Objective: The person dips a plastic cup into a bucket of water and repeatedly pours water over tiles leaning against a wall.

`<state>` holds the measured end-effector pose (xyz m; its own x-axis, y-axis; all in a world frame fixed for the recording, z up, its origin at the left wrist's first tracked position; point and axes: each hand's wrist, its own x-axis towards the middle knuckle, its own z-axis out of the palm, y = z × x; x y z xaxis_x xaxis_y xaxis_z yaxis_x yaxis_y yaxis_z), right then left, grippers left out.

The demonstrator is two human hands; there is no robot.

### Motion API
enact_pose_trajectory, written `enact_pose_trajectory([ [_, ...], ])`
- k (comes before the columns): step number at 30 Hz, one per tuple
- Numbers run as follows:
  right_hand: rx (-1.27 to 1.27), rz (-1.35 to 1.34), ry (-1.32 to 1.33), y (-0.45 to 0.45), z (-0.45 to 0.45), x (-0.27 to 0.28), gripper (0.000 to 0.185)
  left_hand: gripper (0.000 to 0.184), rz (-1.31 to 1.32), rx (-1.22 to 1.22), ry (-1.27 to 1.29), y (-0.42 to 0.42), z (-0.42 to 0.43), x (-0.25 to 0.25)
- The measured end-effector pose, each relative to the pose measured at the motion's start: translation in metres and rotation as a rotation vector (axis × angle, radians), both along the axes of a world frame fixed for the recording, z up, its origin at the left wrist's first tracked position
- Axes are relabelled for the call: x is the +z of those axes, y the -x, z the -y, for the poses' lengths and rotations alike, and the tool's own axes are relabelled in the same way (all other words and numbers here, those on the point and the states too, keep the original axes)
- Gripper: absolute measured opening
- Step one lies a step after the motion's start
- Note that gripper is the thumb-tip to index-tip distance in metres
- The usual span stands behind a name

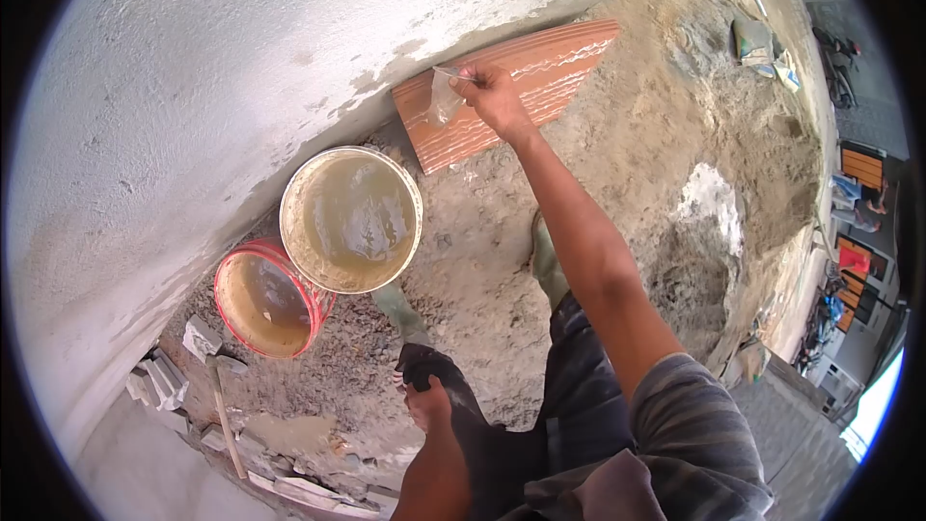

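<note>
My right hand [489,96] reaches out over a ribbed reddish-brown sheet [550,72] with white streaks. Its fingers are closed on a small clear plastic bag [444,101], which hangs above the sheet's near end. My left hand [426,403] rests low by my left knee, its fingers partly hidden against a dark cloth or trouser leg; what it holds, if anything, cannot be made out. A large white-rimmed bucket [352,219] of murky water stands between the sheet and a red bucket [267,299], which also holds murky water.
A rough grey wall [212,68] runs along the left. A long-handled tool [227,415] and broken slabs [159,381] lie at lower left. Sacks [755,43] lie upper right on the uneven dirt ground [482,232]. A person [868,201] is at far right.
</note>
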<state>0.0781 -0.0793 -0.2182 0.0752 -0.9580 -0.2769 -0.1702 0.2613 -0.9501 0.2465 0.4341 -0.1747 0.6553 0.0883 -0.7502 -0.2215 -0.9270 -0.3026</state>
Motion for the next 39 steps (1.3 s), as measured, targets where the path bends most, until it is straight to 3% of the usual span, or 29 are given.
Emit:
enact_pose_trajectory([
  [9, -0.356, 0.295, -0.131, 0.136, 0.066, 0.012, 0.014, 0.065, 0.098, -0.091, 0.014, 0.000, 0.001, -0.005],
  [16, -0.621, 0.380, -0.198, 0.217, 0.102, 0.033, 0.011, 0.069, 0.024, -0.045, -0.037, -0.013, 0.007, -0.002],
  [21, -0.328, 0.331, -0.200, 0.128, 0.020, 0.064, 0.010, 0.069, 0.003, -0.033, -0.035, -0.020, 0.019, 0.006],
  [24, -0.026, 0.409, -0.425, 0.012, -0.067, 0.053, 0.009, 0.068, 0.038, -0.038, -0.018, -0.023, 0.017, 0.013],
  [28, 0.253, 0.263, -0.673, -0.146, -0.176, -0.040, 0.017, 0.069, 0.002, 0.027, -0.023, -0.030, 0.009, 0.015],
  [32, 0.359, -0.341, -0.537, -0.229, -0.232, -0.212, 0.031, 0.069, 0.028, 0.028, 0.027, -0.031, -0.012, 0.007],
  [35, 0.400, -0.745, -0.240, -0.234, -0.232, -0.232, 0.022, 0.069, 0.029, 0.007, 0.012, -0.034, -0.024, 0.008],
  [36, 0.520, -0.879, -0.103, -0.232, -0.230, -0.241, 0.024, 0.069, 0.016, -0.009, 0.012, -0.031, -0.023, 0.007],
  [38, 0.461, -0.860, -0.125, -0.227, -0.219, -0.224, 0.023, 0.069, -0.015, 0.004, 0.020, -0.032, -0.022, 0.006],
  [39, 0.287, -0.683, -0.275, -0.223, -0.214, -0.193, 0.020, 0.068, -0.023, 0.016, 0.010, -0.034, -0.021, 0.010],
])
